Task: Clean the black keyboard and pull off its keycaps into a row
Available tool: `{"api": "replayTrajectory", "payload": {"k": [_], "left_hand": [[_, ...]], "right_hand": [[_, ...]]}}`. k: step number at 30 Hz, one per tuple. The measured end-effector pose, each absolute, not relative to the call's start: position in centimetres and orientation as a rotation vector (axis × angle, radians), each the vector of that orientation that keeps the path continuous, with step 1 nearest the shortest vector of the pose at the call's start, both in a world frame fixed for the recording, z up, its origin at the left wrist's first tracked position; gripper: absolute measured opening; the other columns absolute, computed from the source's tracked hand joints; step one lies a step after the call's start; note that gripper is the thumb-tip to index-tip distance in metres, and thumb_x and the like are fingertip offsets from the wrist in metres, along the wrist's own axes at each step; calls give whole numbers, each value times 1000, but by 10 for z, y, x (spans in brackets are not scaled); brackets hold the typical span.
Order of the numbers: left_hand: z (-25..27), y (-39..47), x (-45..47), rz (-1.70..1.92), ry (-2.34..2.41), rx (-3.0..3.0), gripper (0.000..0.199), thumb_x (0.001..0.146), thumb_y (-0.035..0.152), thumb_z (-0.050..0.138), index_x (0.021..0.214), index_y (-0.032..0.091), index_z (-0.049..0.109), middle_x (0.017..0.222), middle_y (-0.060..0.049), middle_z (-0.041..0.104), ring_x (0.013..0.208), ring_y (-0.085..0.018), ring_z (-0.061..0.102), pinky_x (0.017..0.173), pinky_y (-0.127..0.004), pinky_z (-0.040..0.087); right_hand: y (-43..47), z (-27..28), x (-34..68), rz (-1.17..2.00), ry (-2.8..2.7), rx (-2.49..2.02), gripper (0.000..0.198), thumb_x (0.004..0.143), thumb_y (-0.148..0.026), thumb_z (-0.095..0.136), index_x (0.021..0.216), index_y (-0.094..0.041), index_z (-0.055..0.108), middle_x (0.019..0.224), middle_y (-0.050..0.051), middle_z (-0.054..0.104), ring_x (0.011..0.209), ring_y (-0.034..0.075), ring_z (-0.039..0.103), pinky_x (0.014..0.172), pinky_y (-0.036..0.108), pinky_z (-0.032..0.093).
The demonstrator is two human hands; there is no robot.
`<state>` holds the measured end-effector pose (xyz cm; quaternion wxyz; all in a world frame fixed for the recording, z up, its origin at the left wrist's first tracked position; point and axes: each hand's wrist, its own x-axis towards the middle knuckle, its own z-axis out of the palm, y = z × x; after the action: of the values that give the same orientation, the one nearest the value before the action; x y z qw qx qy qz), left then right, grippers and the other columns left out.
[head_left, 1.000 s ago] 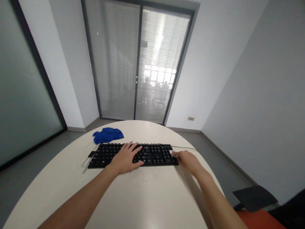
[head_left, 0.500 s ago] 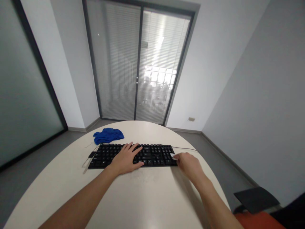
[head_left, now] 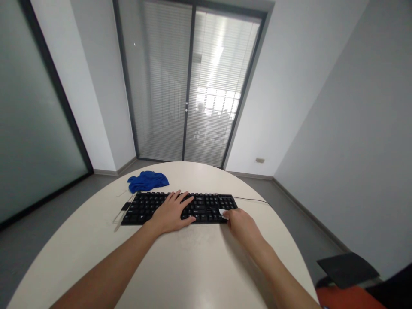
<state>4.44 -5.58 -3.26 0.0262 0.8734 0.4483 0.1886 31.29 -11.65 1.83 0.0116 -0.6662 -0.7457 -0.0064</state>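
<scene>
A black keyboard lies flat across the white round table, its keys facing up. My left hand rests on the middle of the keyboard with its fingers spread. Over the number pad at the right end, my right hand is closed on a small white piece that looks like a wipe or folded tissue. The piece touches or hovers just over the keys; I cannot tell which. Most of it is hidden by my fingers.
A crumpled blue cloth lies behind the keyboard's left end. Thin pale sticks and a small black piece sit beside that end. A cable runs off the right edge of the table. A chair stands at lower right.
My right hand has moved left along the number pad with the white piece, from the keyboard's right edge inward. My left hand stays in place on the keys.
</scene>
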Motion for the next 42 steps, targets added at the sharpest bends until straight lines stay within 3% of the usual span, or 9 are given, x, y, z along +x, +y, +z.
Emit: {"api": "replayTrajectory", "payload": {"k": [6,10,16,22,30,37,42], "left_hand": [[-34,-55,44,577,1384,2715,75,87,70,51,149,29,43,158,-6,37,146,-37,27,120,-55,20],[-35,-55,44,585,1382,2722,75,87,70,51,149,29,43,158,-6,37,146,-37,28,120,-55,20],[-34,-55,44,572,1389,2712,74,87,69,51,150,31,42,159,-5,37,147,-37,27,120,-55,21],[-34,-54,44,575,1387,2715,75,87,70,50,149,29,43,159,-6,36,147,-37,27,120,-55,20],[-34,-55,44,545,1401,2735,75,88,71,47,150,29,42,159,-7,36,147,-37,27,120,-54,20],[-35,-55,44,553,1406,2746,74,88,70,47,150,30,42,159,-6,36,146,-37,28,120,-53,20],[-33,-55,45,551,1411,2751,74,88,69,50,149,28,43,158,-7,37,146,-37,29,120,-54,21]], "right_hand": [[-118,15,303,-15,-2321,-1873,41,86,-6,48,115,-19,74,117,10,72,114,23,63,97,28,46],[-124,16,291,15,-2365,-1978,40,85,-4,46,110,-18,75,105,13,74,104,25,67,89,29,50],[-137,21,281,-29,-2373,-2056,40,89,-6,43,113,-16,74,103,16,74,101,27,68,82,29,51],[-132,19,280,0,-2360,-1864,42,88,-5,46,115,-20,73,116,9,73,113,23,62,91,26,48],[-135,22,277,41,-2365,-1925,31,85,-10,51,96,-19,78,97,12,75,99,23,67,87,27,49],[-131,17,273,95,-2418,-1651,44,87,-6,46,118,-22,72,119,5,73,114,20,59,95,25,46],[-133,18,272,86,-2440,-1720,34,82,-6,51,97,-20,78,97,7,77,103,23,63,86,26,49]]}}
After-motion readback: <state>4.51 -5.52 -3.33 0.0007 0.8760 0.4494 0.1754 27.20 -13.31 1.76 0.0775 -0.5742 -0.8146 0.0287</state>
